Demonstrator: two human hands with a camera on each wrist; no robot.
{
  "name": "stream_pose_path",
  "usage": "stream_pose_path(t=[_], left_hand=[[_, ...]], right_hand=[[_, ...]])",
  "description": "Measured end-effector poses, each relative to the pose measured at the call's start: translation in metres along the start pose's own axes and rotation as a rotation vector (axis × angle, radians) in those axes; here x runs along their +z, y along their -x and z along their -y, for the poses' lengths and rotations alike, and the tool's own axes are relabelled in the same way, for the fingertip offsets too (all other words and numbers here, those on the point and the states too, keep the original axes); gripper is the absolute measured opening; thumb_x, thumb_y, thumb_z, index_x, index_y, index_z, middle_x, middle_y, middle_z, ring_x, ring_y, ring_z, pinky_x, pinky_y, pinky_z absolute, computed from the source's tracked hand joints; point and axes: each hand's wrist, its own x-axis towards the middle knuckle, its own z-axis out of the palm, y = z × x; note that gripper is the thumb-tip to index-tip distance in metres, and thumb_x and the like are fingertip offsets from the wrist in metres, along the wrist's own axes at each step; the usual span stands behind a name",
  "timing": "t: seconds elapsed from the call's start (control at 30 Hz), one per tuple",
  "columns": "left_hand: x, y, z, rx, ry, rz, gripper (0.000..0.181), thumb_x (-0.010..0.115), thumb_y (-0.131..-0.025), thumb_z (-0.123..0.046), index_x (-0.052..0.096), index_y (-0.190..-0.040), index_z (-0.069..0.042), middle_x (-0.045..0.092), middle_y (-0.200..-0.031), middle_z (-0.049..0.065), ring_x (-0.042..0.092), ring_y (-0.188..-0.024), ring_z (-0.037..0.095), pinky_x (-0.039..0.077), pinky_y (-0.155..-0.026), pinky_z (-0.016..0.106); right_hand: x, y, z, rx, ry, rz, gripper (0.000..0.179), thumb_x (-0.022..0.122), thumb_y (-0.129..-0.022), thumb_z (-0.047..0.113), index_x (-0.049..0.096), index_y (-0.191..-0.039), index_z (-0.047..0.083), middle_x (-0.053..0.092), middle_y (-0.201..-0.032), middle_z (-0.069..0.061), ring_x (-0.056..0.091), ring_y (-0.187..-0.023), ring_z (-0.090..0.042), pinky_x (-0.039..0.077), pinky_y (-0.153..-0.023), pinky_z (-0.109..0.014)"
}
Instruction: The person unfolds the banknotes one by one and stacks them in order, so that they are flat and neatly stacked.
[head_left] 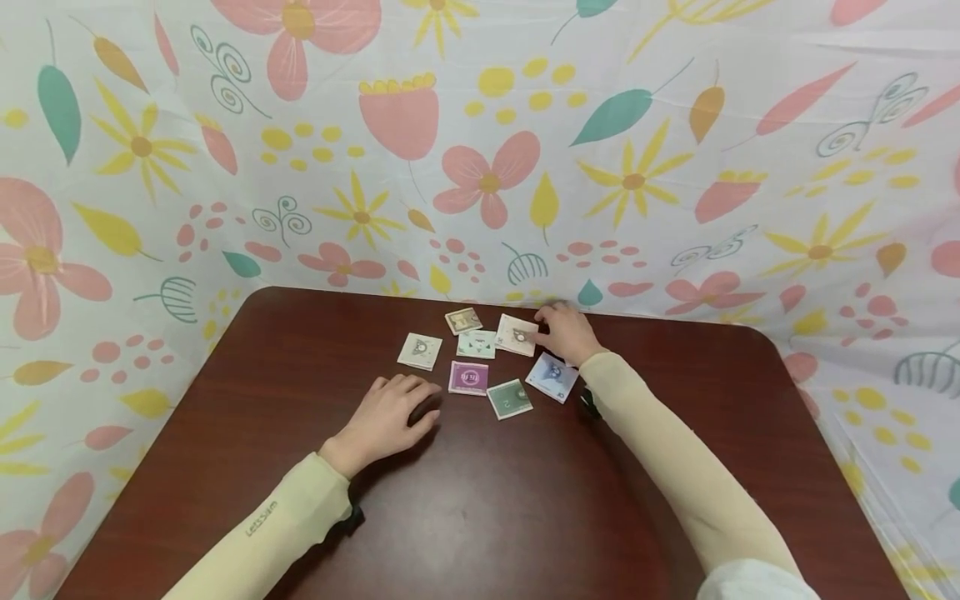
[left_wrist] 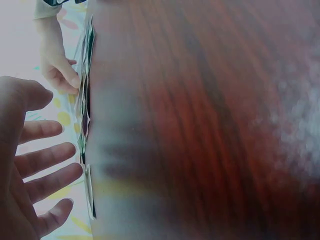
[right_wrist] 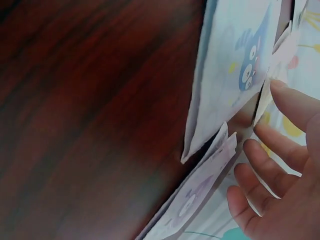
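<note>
Several printed, folded paper squares lie together on the table. My right hand (head_left: 567, 333) is at a white square (head_left: 516, 333) at the back right, its thumb over the right part and the other fingers by its far edge. In the right wrist view, thumb and index finger stand apart at a paper edge. Close to that hand lies a blue square (head_left: 552, 377). My left hand (head_left: 386, 421) is empty, fingers loosely spread, just in front of a white square (head_left: 420, 351) and left of a purple square (head_left: 468, 378).
A green square (head_left: 510, 399) marked 2 lies at the front of the group. Farther back are a pale square with teal print (head_left: 476, 344) and a brown one (head_left: 463, 321). A flowered cloth (head_left: 487, 179) hangs behind the dark wooden table (head_left: 480, 517).
</note>
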Motion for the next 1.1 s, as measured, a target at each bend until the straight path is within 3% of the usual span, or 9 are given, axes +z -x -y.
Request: stream_pose_path(t=[0.13,0.43,0.63,0.87,1.1], left_hand=[[0.001,0.0,0.001,0.001,-0.006,0.0,0.038,0.069,-0.099,-0.036,0.07,-0.131,-0.015,0.069,-0.122,0.004,0.062,-0.114,0.028,0.046,-0.089,0.048],[0.004,-0.002,0.001,0.0,-0.01,-0.01,0.037,0.069,-0.098,-0.036,0.071,-0.129,-0.016,0.07,-0.121,0.004,0.063,-0.112,0.028,0.046,-0.087,0.047],[0.005,-0.002,-0.001,-0.001,-0.012,-0.003,0.037,0.068,-0.099,-0.036,0.07,-0.129,-0.015,0.07,-0.121,0.004,0.063,-0.113,0.028,0.046,-0.087,0.047],[0.004,-0.001,-0.002,-0.003,-0.014,-0.008,0.036,0.069,-0.099,-0.036,0.071,-0.129,-0.016,0.07,-0.122,0.004,0.063,-0.113,0.028,0.046,-0.087,0.047],[0.003,-0.001,-0.007,-0.013,-0.003,-0.01,0.034,0.068,-0.1,-0.034,0.071,-0.128,-0.016,0.07,-0.122,0.004,0.063,-0.113,0.028,0.048,-0.088,0.048]], right_hand=[[0.001,-0.003,-0.001,0.001,0.009,0.016,0.044,0.075,-0.097,0.035,0.069,-0.122,0.0,0.062,-0.131,-0.023,0.051,-0.129,-0.043,0.041,-0.108,-0.059],[0.002,-0.007,-0.004,0.034,-0.026,-0.019,0.031,0.08,-0.092,0.031,0.073,-0.104,0.003,0.07,-0.111,-0.016,0.059,-0.111,-0.039,0.047,-0.098,-0.056],[0.004,-0.004,0.0,0.079,-0.116,0.0,0.019,0.076,-0.095,0.021,0.07,-0.102,0.004,0.073,-0.102,-0.014,0.066,-0.092,-0.033,0.052,-0.086,-0.048],[-0.004,0.002,0.006,0.105,-0.285,0.042,0.026,0.069,-0.1,0.016,0.069,-0.121,0.0,0.071,-0.111,-0.019,0.067,-0.101,-0.034,0.054,-0.087,-0.047],[-0.017,0.02,0.01,0.079,-0.392,-0.004,0.02,0.067,-0.101,0.019,0.076,-0.109,0.003,0.071,-0.109,-0.014,0.063,-0.095,-0.029,0.051,-0.087,-0.045]])
